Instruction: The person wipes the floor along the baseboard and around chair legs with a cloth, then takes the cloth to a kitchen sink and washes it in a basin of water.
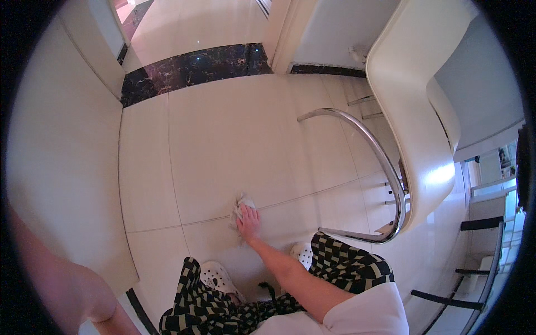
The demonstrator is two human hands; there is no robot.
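My right hand (248, 222) presses a crumpled whitish cloth (243, 205) flat on the glossy cream floor tiles (234, 146), close to a joint between tiles. Part of the cloth is hidden under the palm and fingers. My left hand is out of view; only the bent left arm (79, 289) shows at the lower left, beside a pale panel. Below the cloth are my white clogs (217, 277) with holes, and my knees in black checked trousers (347, 264).
At the right stands a cream chair (418, 125) with a curved chrome leg (377, 150) near my knee. A pale door or panel (67, 146) borders the left. Ahead, a dark marble threshold (197, 67) crosses the doorway. Black-and-metal rungs (448, 299) lie at the lower right.
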